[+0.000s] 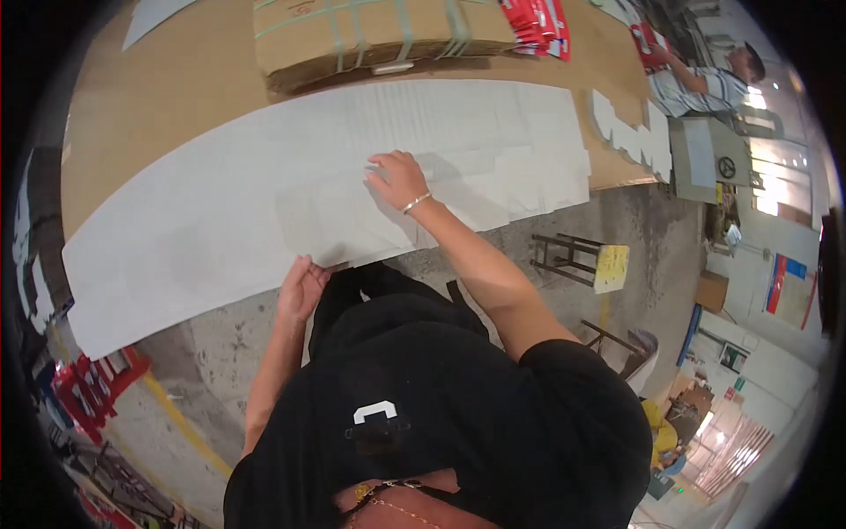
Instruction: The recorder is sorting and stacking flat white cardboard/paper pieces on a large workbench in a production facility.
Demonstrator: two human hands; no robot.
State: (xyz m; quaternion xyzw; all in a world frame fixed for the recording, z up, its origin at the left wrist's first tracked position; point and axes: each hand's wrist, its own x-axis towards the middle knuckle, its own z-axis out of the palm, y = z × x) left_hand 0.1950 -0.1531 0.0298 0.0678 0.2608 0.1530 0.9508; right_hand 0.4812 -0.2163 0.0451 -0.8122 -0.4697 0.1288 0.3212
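Broad white sheets lie layered along the near side of the table, their edges stepped and overlapping toward the right. My right hand is over the middle of the sheets, thumb and fingers apart, holding nothing. Whether its fingertips touch the paper is hard to see. At the near edge of the sheets is my left hand, its fingers loosely bent and partly spread beside the edge. No object shows in it.
Behind the sheets stands a strapped brown cardboard bundle with red packets at its right. White cut-out pieces lie at the table's right end. A stool stands on the floor. A person works at the far right.
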